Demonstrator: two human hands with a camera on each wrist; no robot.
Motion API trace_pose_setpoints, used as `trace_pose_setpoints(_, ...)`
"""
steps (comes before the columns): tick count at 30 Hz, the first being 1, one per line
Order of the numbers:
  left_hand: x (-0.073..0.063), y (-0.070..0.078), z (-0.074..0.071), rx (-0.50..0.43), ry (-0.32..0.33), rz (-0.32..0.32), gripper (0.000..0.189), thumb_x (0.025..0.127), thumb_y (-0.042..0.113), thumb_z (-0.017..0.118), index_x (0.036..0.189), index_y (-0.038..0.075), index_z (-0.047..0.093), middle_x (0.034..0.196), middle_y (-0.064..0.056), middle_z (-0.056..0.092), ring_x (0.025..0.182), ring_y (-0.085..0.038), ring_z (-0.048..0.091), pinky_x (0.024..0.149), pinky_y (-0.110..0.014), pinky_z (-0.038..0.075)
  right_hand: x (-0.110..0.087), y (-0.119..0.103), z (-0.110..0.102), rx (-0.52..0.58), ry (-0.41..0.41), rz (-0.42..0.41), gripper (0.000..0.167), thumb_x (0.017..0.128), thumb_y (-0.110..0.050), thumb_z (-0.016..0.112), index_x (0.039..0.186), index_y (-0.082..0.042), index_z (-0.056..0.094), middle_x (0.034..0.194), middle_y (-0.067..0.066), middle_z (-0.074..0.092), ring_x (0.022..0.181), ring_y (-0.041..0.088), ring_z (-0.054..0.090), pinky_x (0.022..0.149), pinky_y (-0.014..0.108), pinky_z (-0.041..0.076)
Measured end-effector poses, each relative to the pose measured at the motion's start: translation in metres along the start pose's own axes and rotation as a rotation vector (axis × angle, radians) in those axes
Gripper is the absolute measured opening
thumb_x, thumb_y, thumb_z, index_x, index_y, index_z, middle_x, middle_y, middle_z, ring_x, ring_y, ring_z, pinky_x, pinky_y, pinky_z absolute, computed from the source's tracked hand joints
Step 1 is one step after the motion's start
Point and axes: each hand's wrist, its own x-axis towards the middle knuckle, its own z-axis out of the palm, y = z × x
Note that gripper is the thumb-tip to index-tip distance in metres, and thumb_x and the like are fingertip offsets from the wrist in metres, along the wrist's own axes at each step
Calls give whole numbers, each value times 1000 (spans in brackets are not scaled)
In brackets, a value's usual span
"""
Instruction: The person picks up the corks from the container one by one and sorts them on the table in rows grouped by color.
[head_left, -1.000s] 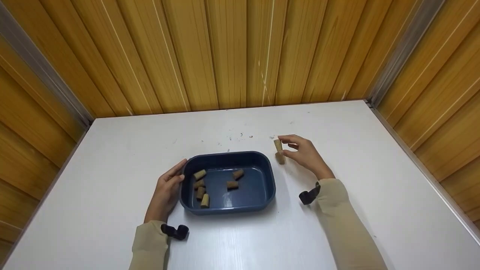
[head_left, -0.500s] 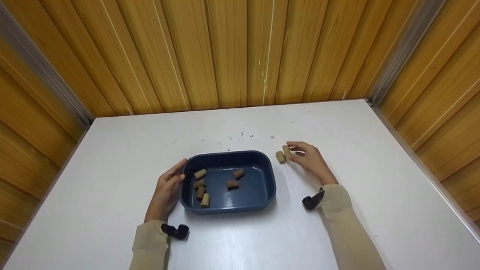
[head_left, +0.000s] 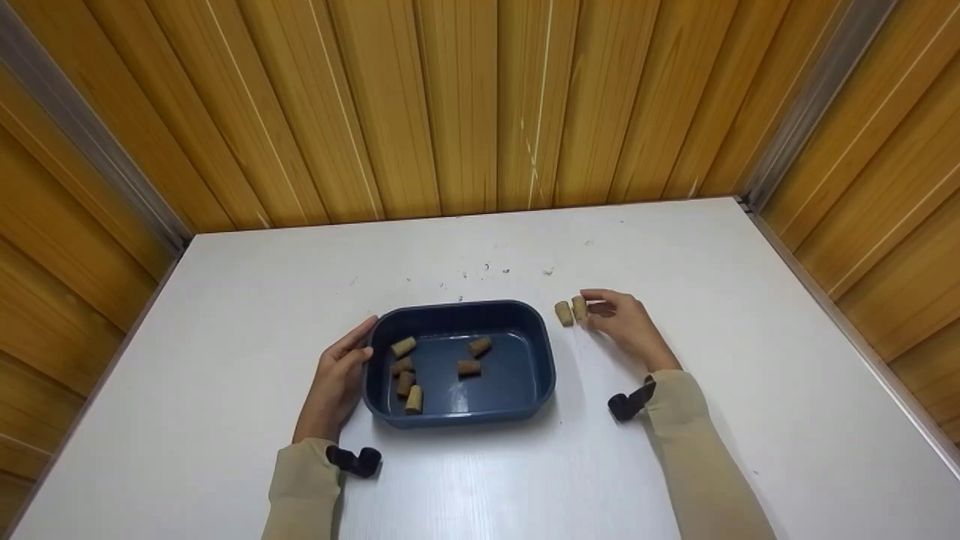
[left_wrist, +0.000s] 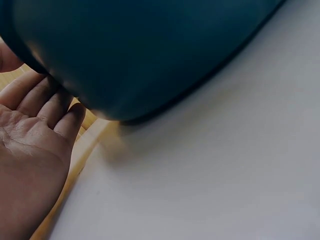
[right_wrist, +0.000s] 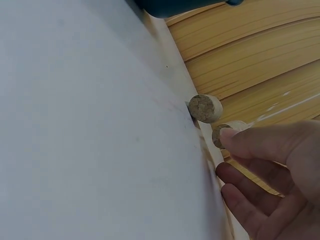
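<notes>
In the head view, my left hand (head_left: 335, 382) rests against the left side of a dark blue rectangular tub (head_left: 459, 421), its thumb near the rim. The left wrist view has those fingers nearly straight, meeting the tub's outer wall (left_wrist: 130, 55). My right hand (head_left: 626, 328) pinches a pale tapered cork stopper (head_left: 579, 307) by its ends between thumb and forefinger. A second cork stopper (head_left: 564, 313) lies just left of it on the table; the right wrist view shows this second stopper's round end (right_wrist: 201, 108) and the thumb over the held one (right_wrist: 220, 136).
Several cork stoppers lie inside the tub, a pale one (head_left: 403, 346) and a brown one (head_left: 469, 368) among them. Dark specks (head_left: 486, 267) mark the white table (head_left: 465, 487) behind the tub. Wood-patterned panel walls (head_left: 465, 112) stand at the back and sides.
My right hand has moved the pinched stopper right and toward me, from above the lying stopper to beside it. My left hand and the tub have barely moved.
</notes>
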Motion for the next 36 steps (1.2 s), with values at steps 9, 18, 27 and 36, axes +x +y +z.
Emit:
trace_pose_setpoints(9, 1, 0, -1, -13, -15, 9, 55, 90, -6, 46, 144, -8, 35, 149, -12, 44, 127, -2, 50, 107, -17, 40, 0, 3, 1, -4, -25, 40, 53, 86, -5, 65, 137, 0, 50, 137, 22, 54, 127, 37, 51, 111, 46, 38)
trace_pose_setpoints(18, 1, -1, -1, -28, -20, 22, 54, 90, -7, 45, 143, -9, 34, 144, -6, 51, 127, -2, 50, 106, -17, 40, -1, 3, 1, -7, -50, 39, 54, 88, -7, 63, 140, -2, 47, 140, 22, 51, 131, 37, 47, 113, 47, 34)
trace_pose_setpoints(27, 0, -1, -1, -14, -8, 9, 54, 90, -7, 44, 143, -9, 35, 150, -14, 41, 128, -1, 49, 107, -16, 39, -1, 3, 2, -24, -44, 34, 54, 88, -8, 65, 139, -2, 48, 140, 22, 51, 131, 38, 47, 113, 46, 35)
trace_pose_setpoints(36, 1, -1, -1, 1, 3, -14, 54, 89, -5, 47, 143, -5, 39, 150, -11, 43, 132, -3, 46, 109, -18, 36, 0, 5, 1, -9, -39, 18, 58, 86, -8, 68, 139, 1, 47, 139, 24, 51, 130, 39, 48, 113, 46, 36)
